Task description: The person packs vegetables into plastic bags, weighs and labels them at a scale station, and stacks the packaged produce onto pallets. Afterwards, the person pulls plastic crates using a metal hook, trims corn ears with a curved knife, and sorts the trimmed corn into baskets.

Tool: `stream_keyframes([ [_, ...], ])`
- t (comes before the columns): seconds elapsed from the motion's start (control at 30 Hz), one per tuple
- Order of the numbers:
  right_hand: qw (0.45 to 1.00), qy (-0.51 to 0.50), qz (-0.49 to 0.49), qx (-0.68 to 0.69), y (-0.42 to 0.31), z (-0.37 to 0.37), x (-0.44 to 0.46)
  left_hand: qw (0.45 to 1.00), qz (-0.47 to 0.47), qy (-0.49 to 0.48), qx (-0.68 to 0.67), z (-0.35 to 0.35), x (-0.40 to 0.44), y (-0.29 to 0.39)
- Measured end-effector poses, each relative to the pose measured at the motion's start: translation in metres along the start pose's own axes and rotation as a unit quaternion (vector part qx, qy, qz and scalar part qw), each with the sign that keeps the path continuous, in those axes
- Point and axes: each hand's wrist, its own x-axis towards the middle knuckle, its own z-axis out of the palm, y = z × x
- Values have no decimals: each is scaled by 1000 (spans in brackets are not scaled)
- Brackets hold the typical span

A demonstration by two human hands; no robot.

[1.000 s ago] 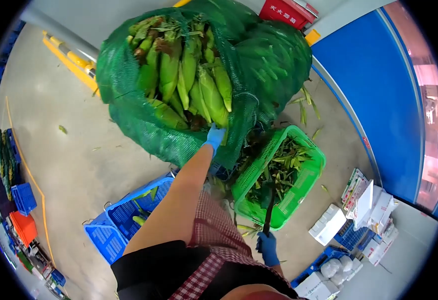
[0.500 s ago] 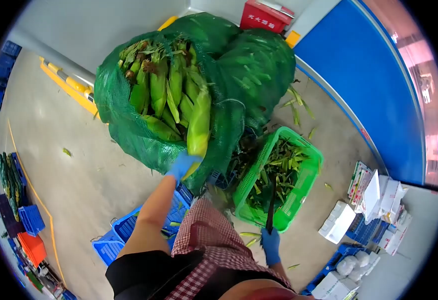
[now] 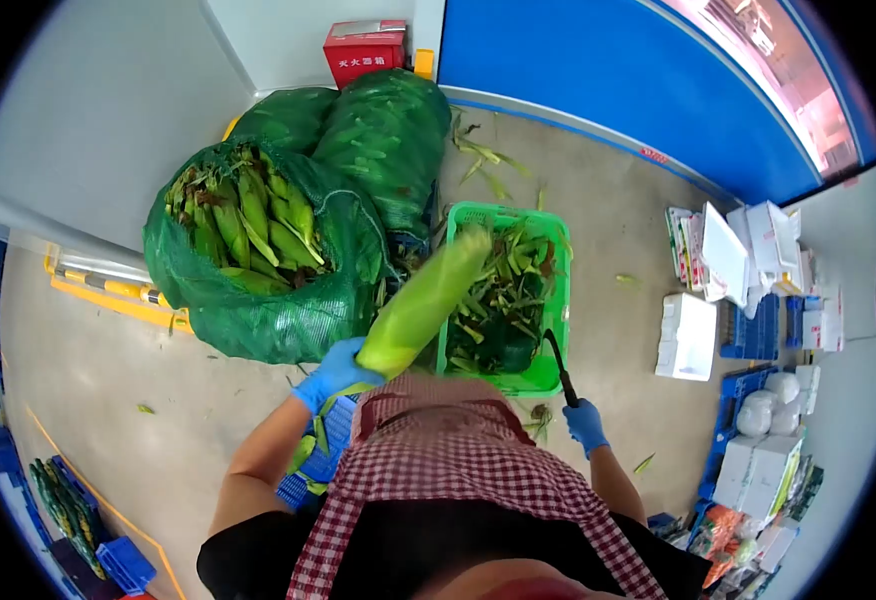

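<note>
My left hand [image 3: 336, 376], in a blue glove, is closed around the lower end of an ear of corn [image 3: 420, 310] in its green husk. The ear tilts up and to the right, its tip blurred over the near-left part of a green crate [image 3: 562, 330]. Loose husks and leaves [image 3: 508, 285] lie inside that crate. My right hand [image 3: 585, 428], also gloved in blue, grips the dark handle of a knife [image 3: 561, 372]. Its thin blade looks curved and points up beside the crate's right edge. Left of the crate, an open green mesh sack [image 3: 288, 335] holds many unhusked ears [image 3: 248, 215].
Two filled mesh sacks [image 3: 378, 140] stand behind the open one, near a red box [image 3: 363, 55]. A blue crate [image 3: 333, 440] with a few ears sits by my left arm. White foam boxes [image 3: 686, 338] and pallets are at right. Husk scraps [image 3: 483, 155] litter the floor.
My left hand has lifted the ear of corn away from the open sack, toward the green crate. My right hand has moved the knife from over the crate to its right side. The view has turned right.
</note>
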Motion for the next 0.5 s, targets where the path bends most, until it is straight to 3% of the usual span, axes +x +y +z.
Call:
stream_keyframes([
  [0.07, 998, -8, 23, 58, 13, -4, -13, 993, 62, -12, -101, 36, 18, 25],
  [0.13, 989, 4, 0, 145, 12, -12, -15, 947, 177, -27, -268, 60, 45, 82],
  [0.17, 979, 16, -29, 203, 2, -13, -17, 945, 245, 31, -216, 66, 78, 100],
  [0.2, 964, 28, -58, 258, -10, -14, -22, 880, 164, 43, -444, 66, 96, 157],
  [0.27, 949, 51, -81, 302, -50, -35, -46, 850, 408, -23, -332, 64, 125, 197],
  [0.33, 926, 207, -197, 246, -65, -49, -50, 807, 390, -18, -443, 67, 140, 227],
  [0.4, 842, 325, -261, 342, -108, -80, -90, 789, 373, 2, -488, 77, 149, 243],
  [0.5, 635, 378, -381, 556, -164, -106, -140, 812, 348, 49, -466, 103, 166, 234],
])
